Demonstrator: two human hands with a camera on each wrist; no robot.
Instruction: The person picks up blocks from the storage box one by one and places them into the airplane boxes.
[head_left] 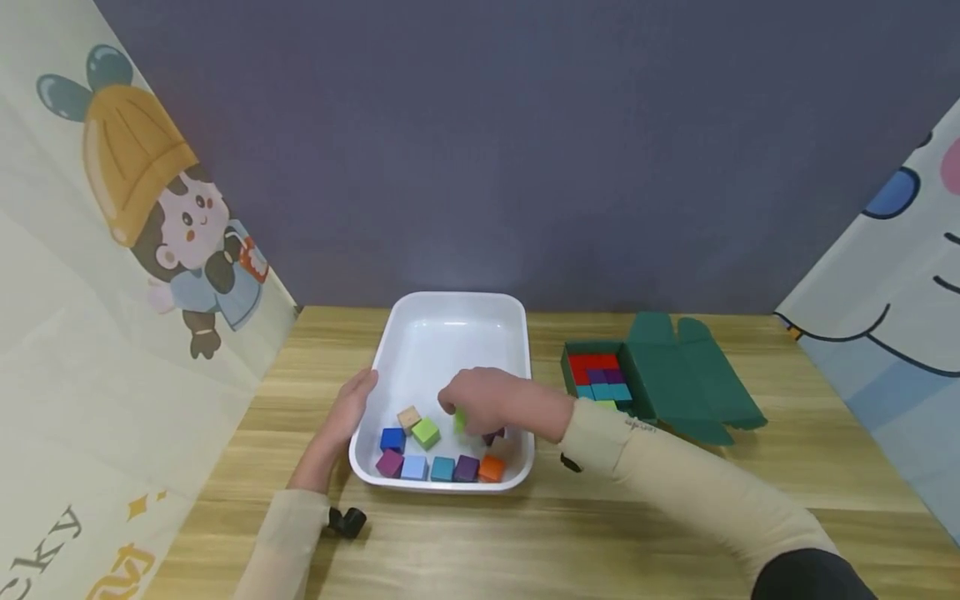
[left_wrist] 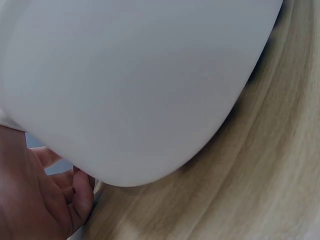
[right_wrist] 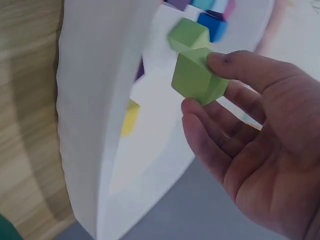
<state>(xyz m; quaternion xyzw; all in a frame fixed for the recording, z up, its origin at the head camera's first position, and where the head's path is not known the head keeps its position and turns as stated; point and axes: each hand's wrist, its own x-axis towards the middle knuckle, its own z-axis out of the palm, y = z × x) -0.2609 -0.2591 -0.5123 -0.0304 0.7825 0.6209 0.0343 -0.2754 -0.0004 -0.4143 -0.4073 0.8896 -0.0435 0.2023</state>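
My right hand (head_left: pixel 487 402) is inside the white tray (head_left: pixel 457 342), its thumb and fingers pinching a light green cube (right_wrist: pixel 197 77). Close by in the tray stands another light green cube (head_left: pixel 426 433), with a plain wooden cube (head_left: pixel 408 418) and a blue cube (head_left: pixel 393 439) beside it. My left hand (head_left: pixel 347 412) holds the tray's left side, its fingers bent against the outer wall in the left wrist view. Along the near end lie magenta (head_left: pixel 390 463), pale blue (head_left: pixel 415 467), teal (head_left: pixel 442 469), purple (head_left: pixel 466 469) and orange (head_left: pixel 492 468) cubes.
A green box (head_left: pixel 640 379) stands open right of the tray, its lid (head_left: pixel 697 375) folded out to the right. Inside are red pieces (head_left: pixel 592 364) and purple, blue, teal and green ones. Part of a yellow cube (right_wrist: pixel 131 117) shows past the tray wall in the right wrist view.
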